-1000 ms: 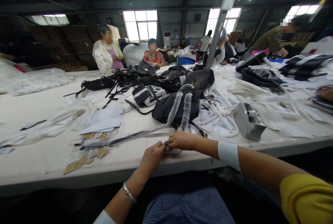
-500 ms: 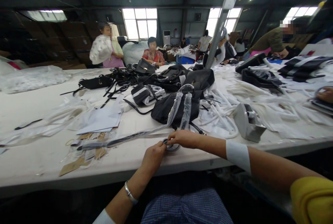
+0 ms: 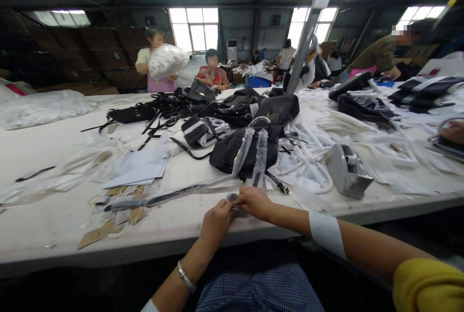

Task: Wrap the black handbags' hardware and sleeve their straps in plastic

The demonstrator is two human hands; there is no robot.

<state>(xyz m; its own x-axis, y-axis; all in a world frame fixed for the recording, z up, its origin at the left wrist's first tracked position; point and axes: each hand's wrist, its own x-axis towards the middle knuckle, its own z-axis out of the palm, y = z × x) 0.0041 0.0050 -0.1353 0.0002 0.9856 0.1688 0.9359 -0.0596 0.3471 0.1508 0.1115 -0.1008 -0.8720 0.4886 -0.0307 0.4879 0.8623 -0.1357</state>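
My left hand [image 3: 216, 219] and my right hand [image 3: 254, 202] meet at the table's front edge, fingers pinched together. Between them is a small coiled strap [image 3: 231, 197] in clear plastic, partly hidden by the fingers. Just beyond lies a black handbag [image 3: 226, 153] with plastic-wrapped handles [image 3: 260, 160]. A long dark strap [image 3: 168, 196], partly sleeved in plastic, runs leftward from the bag across the table. Whether the coil belongs to this bag is hidden.
A metal tape dispenser [image 3: 348, 171] stands to the right. Paper sheets [image 3: 139, 164] and brown tags [image 3: 99, 234] lie left. More black bags [image 3: 239, 102] are heaped behind, near a grey post [image 3: 302, 53]. Co-workers stand and sit around the table, one holding a white bundle [image 3: 167, 61].
Both hands stay at the coil; my right hand has shifted slightly and now covers more of it. The co-worker at the back left has swung the white bundle to the right.
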